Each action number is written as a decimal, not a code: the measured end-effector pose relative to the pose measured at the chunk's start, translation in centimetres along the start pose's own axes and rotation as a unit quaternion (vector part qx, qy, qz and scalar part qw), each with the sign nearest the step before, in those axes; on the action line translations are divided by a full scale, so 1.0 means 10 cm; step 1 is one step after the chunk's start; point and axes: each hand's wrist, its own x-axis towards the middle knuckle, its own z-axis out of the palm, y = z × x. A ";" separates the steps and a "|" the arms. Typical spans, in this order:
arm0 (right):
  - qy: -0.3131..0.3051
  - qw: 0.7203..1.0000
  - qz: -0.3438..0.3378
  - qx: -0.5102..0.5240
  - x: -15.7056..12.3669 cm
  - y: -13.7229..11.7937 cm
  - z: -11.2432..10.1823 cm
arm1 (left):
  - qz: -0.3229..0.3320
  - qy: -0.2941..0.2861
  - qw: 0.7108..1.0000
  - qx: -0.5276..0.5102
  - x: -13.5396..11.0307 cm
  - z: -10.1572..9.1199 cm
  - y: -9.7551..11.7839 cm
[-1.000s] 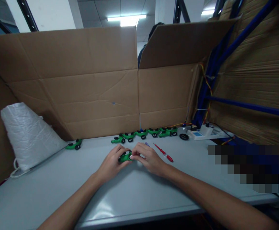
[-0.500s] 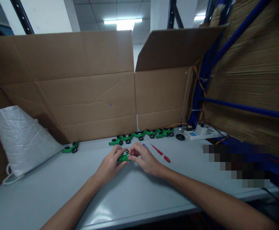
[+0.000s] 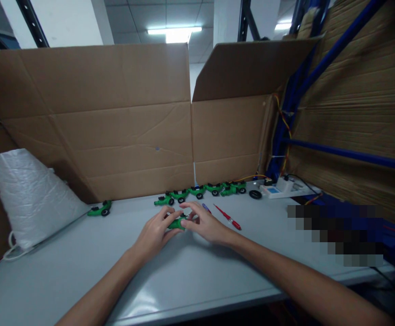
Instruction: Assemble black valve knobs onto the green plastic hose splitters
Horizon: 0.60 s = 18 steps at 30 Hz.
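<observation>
Near the middle of the table, my left hand (image 3: 156, 228) holds a small green toy vehicle (image 3: 176, 223) with black parts, its fingers and thumb closed on the left end. My right hand (image 3: 208, 225) grips the other end, with the thumb pressed on the green side and the index finger raised and curved above it. The fingers cover much of the piece. Just beyond my right hand lie a blue pen-like tool (image 3: 206, 208) and a red screwdriver (image 3: 229, 218).
Several similar green vehicles (image 3: 197, 193) stand in a row by the cardboard wall (image 3: 126, 131). Another green vehicle (image 3: 100, 209) sits to the left beside a white sack (image 3: 30, 199). At the back right are a black ring (image 3: 255, 194) and a power strip (image 3: 278, 192).
My right index finger has lifted and straightened above the toy vehicle, and more of its top shows. The vehicle stays nearly in place in both hands.
</observation>
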 end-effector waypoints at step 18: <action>-0.097 0.986 0.022 0.131 0.00 -0.03 -0.02 | 0.003 0.025 0.999 -0.035 0.03 -0.06 0.09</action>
